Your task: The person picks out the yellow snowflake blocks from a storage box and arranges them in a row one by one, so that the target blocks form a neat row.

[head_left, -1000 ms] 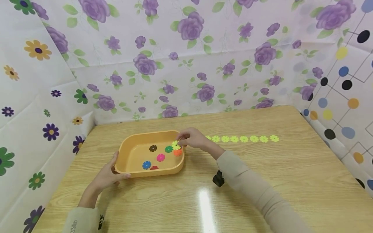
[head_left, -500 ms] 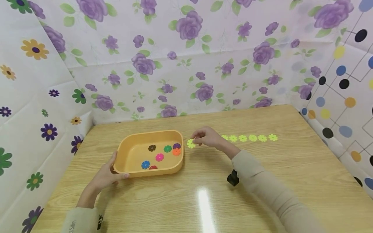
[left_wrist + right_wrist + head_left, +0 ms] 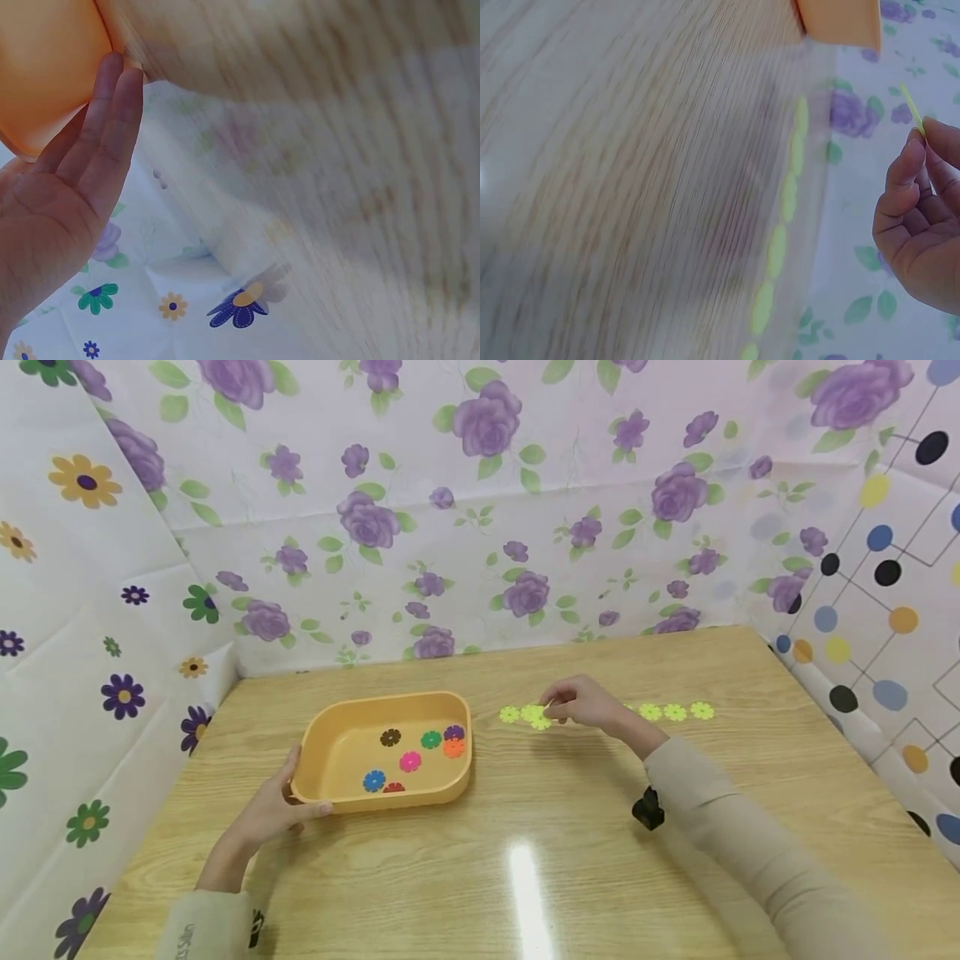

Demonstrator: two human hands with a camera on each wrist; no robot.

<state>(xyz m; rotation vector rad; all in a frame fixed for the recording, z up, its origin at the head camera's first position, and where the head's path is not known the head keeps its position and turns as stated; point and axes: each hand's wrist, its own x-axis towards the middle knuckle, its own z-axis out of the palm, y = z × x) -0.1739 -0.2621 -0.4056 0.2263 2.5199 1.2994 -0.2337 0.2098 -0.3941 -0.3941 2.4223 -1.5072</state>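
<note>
My right hand (image 3: 588, 703) pinches a yellow flower-shaped disc (image 3: 540, 719) above a row of similar yellow discs (image 3: 651, 712). In the right wrist view the held disc (image 3: 912, 109) appears edge-on between thumb and fingertips. Part of the row is hidden behind the hand. At the left, my left hand (image 3: 262, 814) rests against the near left corner of an orange plastic basin (image 3: 382, 804). Its straight fingers (image 3: 97, 135) lie along the basin's outside in the left wrist view, and the thumb lies along the front side in the head view.
Inside the basin lie several flower-shaped discs, among them a brown one (image 3: 390, 737), a green one (image 3: 431, 739), a pink one (image 3: 410, 761) and a blue one (image 3: 374, 780). The wooden table (image 3: 420, 877) meets flower-patterned sheets (image 3: 480, 568) behind and at the sides.
My right hand has carried the yellow disc out of the basin's right end and rightward to above the row. My left hand has stayed at the basin.
</note>
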